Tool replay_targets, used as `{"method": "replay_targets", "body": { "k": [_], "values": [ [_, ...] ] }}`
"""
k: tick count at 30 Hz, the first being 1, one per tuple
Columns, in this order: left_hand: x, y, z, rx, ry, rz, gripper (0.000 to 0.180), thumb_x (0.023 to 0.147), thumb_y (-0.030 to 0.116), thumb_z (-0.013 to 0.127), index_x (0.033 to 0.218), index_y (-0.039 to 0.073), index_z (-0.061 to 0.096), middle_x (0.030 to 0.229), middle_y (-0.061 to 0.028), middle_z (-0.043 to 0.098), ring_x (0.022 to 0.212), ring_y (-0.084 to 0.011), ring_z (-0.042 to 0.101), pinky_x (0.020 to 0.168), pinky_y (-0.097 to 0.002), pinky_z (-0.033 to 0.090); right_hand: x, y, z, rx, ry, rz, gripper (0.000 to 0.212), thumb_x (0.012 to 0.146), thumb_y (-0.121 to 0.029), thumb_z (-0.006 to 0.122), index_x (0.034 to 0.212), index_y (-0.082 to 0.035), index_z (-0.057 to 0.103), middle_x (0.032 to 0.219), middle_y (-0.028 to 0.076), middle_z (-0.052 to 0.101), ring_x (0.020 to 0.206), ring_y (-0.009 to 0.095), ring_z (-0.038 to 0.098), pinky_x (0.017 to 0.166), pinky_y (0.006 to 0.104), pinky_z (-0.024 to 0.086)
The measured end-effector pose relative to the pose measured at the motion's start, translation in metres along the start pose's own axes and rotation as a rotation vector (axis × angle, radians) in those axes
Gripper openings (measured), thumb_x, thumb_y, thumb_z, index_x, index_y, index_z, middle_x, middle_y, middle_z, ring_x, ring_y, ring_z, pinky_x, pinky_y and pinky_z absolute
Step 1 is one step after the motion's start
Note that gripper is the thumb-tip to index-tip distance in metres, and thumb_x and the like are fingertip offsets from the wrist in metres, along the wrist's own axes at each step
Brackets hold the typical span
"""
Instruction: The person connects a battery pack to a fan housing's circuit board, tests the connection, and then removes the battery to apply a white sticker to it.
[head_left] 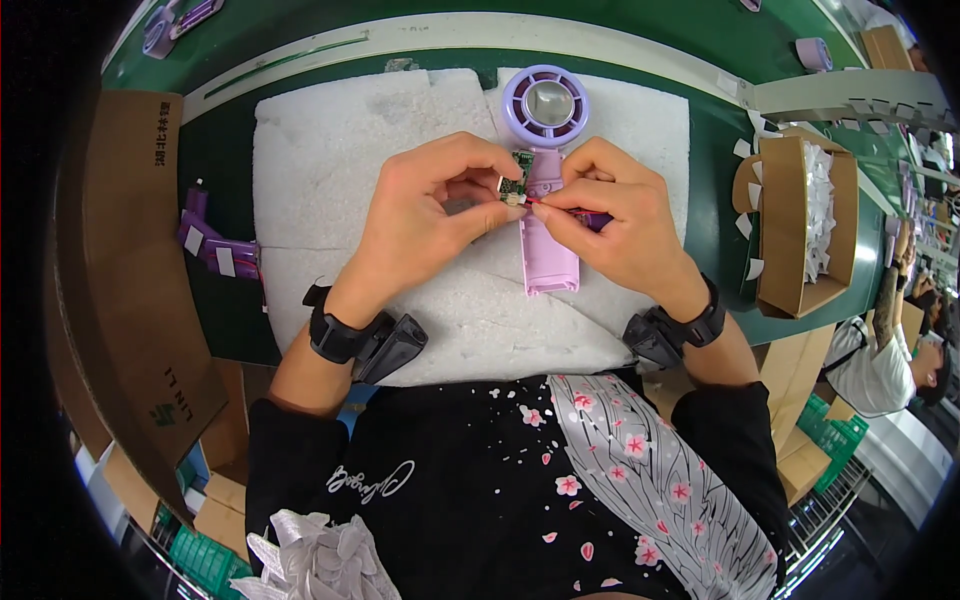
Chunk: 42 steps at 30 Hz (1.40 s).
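My left hand [425,205] pinches a small green circuit board [522,162] between thumb and fingertips. Close against it, the fingertips of my right hand [622,212] grip thin red and black wires [541,203] at the board's lower edge; whether their plug is seated I cannot tell. A purple battery [598,221] shows partly under my right fingers. Beneath both hands lies an opened handheld fan, its round lilac head [546,106] at the far end and its pink handle shell [551,265] toward me. My hands hide part of the shell.
White foam sheets [330,215] cover the green table [215,320]. Purple batteries [225,252] lie at the left beside a tall cardboard flap [130,270]. On the right stands a carton [782,225] of white pieces. A person [875,365] is farther right.
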<state>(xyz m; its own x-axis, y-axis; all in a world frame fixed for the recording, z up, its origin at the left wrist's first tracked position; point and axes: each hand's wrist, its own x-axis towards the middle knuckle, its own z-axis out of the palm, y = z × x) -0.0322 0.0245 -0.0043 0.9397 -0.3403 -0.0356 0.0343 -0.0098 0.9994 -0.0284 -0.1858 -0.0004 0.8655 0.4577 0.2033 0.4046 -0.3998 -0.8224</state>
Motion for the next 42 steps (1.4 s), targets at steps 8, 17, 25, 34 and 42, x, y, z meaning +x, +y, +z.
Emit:
{"method": "replay_targets", "body": {
  "k": [8, 17, 25, 34, 42],
  "values": [
    [0.0, 0.001, 0.0, 0.055, 0.003, 0.014, 0.029, 0.075, -0.007, 0.069, 0.103, 0.0, 0.068, 0.094, -0.0057, 0.066, 0.084, -0.0107, 0.061, 0.078, -0.0241, 0.055, -0.001, 0.0, 0.001, -0.078, 0.014, -0.049, 0.012, 0.071, -0.003, 0.078, 0.082, -0.002, 0.073, 0.079, 0.005, 0.057, 0.062, 0.013, 0.056, 0.053, 0.0243, 0.044],
    [-0.001, -0.002, 0.003, 0.114, 0.044, 0.045, 0.032, 0.074, -0.004, 0.068, 0.105, 0.003, 0.069, 0.093, -0.0077, 0.069, 0.077, -0.0136, 0.065, 0.073, -0.0256, 0.056, 0.0, 0.002, -0.002, -0.092, 0.002, -0.092, 0.014, 0.071, -0.004, 0.078, 0.083, -0.002, 0.071, 0.08, 0.006, 0.058, 0.06, 0.014, 0.057, 0.052, 0.0252, 0.044],
    [0.002, 0.011, 0.003, 0.387, -0.07, 0.133, 0.038, 0.073, -0.003, 0.063, 0.112, -0.004, 0.065, 0.097, -0.0109, 0.066, 0.081, -0.0156, 0.063, 0.073, -0.027, 0.052, 0.003, -0.008, 0.005, -0.082, 0.153, -0.038, 0.026, 0.071, -0.002, 0.078, 0.094, -0.003, 0.067, 0.087, 0.007, 0.062, 0.06, 0.012, 0.057, 0.052, 0.024, 0.046],
    [0.0, 0.001, 0.007, 0.28, 0.085, 0.15, 0.028, 0.072, -0.003, 0.067, 0.099, -0.002, 0.07, 0.087, -0.011, 0.07, 0.071, -0.0158, 0.067, 0.066, -0.0265, 0.055, 0.002, -0.002, 0.005, -0.163, 0.184, -0.099, 0.036, 0.067, -0.004, 0.081, 0.102, -0.006, 0.07, 0.09, 0.005, 0.064, 0.06, 0.009, 0.059, 0.053, 0.0212, 0.048],
    [0.001, 0.002, 0.008, 0.403, 0.095, 0.21, 0.023, 0.072, -0.002, 0.068, 0.095, -0.002, 0.072, 0.085, -0.0109, 0.07, 0.068, -0.016, 0.067, 0.061, -0.0252, 0.054, 0.002, -0.004, 0.004, -0.243, 0.201, -0.113, 0.035, 0.066, -0.006, 0.083, 0.099, -0.006, 0.072, 0.087, 0.004, 0.064, 0.058, 0.009, 0.06, 0.051, 0.0209, 0.048]
  ]
}}
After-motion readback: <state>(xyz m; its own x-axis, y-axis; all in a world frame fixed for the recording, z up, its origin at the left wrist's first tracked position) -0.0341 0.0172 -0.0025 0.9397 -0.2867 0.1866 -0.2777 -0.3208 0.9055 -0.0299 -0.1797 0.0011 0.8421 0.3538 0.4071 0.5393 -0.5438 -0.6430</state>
